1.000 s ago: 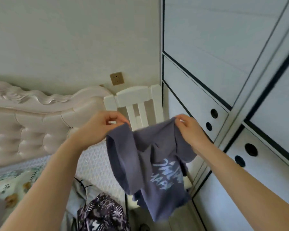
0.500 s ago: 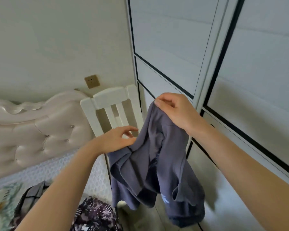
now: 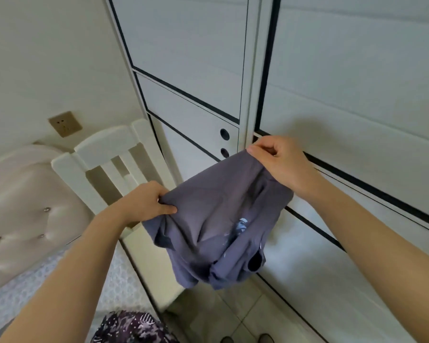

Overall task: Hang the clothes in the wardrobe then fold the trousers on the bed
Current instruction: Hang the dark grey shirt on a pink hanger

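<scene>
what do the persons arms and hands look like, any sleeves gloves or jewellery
The left hand and the right hand are bare: no gloves, and no rings that show. The left forearm and right forearm are uncovered as far as the frame's edge, with no sleeve, watch or bracelet in view.

A plain cream wall (image 3: 47, 58) is filling the upper left, carrying a brass-coloured socket plate (image 3: 65, 124) just above a white slatted chair back (image 3: 104, 149), which is standing between a pale button-tufted headboard (image 3: 23, 206) and the wardrobe (image 3: 344, 82). The wardrobe's white doors (image 3: 183, 58) are running across the right, thin black lines dividing their panels, with two dark round holes (image 3: 224, 134) showing one above the other near the left door's edge. Below, a white textured cover is lying over the bed (image 3: 10, 293) beside beige floor tiles (image 3: 233, 310), and soft even light is falling over everything.
</scene>
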